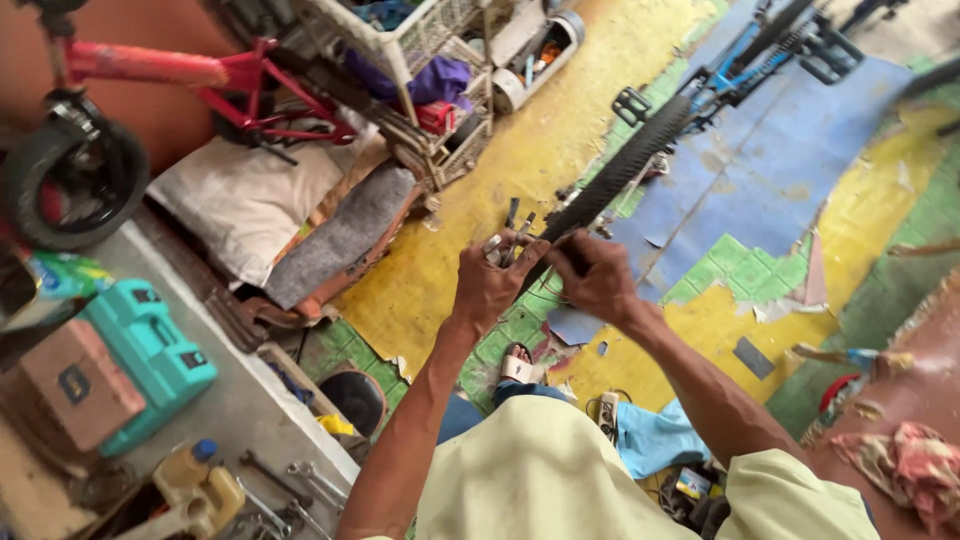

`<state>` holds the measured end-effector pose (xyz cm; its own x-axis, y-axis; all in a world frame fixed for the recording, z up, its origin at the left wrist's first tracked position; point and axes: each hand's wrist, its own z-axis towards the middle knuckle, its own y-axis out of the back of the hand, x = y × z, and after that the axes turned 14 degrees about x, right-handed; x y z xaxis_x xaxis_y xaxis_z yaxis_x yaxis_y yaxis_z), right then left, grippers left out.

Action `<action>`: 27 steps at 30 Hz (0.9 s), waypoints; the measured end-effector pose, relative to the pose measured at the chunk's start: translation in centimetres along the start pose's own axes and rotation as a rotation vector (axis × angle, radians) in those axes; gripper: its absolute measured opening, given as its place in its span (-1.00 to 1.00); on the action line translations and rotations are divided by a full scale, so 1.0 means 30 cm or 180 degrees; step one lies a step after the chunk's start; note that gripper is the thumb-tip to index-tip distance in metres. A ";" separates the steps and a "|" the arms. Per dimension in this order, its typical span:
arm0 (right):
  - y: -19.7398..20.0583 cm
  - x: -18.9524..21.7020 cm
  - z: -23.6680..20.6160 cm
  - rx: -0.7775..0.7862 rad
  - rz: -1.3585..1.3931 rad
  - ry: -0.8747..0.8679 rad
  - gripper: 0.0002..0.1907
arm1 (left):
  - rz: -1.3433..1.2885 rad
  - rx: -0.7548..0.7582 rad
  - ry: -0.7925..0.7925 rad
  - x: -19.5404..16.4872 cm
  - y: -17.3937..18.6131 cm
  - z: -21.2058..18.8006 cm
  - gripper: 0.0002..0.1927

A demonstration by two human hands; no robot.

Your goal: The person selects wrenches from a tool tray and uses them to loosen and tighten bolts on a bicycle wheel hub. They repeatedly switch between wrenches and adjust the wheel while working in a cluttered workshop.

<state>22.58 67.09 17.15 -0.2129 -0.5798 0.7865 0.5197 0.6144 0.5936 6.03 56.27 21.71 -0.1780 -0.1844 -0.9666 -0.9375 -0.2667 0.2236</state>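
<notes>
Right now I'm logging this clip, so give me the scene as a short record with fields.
Place: workshop floor with worn yellow, green and blue tiles
Left hand: left hand grips several metal tools
Right hand: right hand at the end of a black bicycle tyre
Nearby: blue bicycle, red bicycle frame, teal case, wrenches

both bare arms reached forward and down, elbows bent, the hands close together. the left hand (492, 280) was curled shut, knuckles up; the right hand (597, 275) was closed too, fingers folded inward, wrist bent.
</notes>
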 end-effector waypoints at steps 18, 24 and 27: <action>-0.034 -0.309 -0.245 -0.1134 -0.0912 -0.0615 -0.81 | 0.1138 0.0441 -0.0477 -0.066 -0.129 0.262 -0.31; -0.097 -0.341 -0.252 -0.1025 -0.1344 -0.0387 -0.76 | 0.1063 0.0592 -0.0580 -0.052 -0.181 0.275 -0.39; -0.118 -0.348 -0.248 -0.1017 -0.1303 -0.0345 -0.71 | 0.0926 0.0477 -0.0722 -0.043 -0.192 0.266 -0.42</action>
<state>29.13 66.99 5.57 -0.5267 -0.6691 0.5244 0.5988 0.1458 0.7875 9.28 65.60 20.66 -0.4884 -0.0140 -0.8725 -0.8684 -0.0901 0.4876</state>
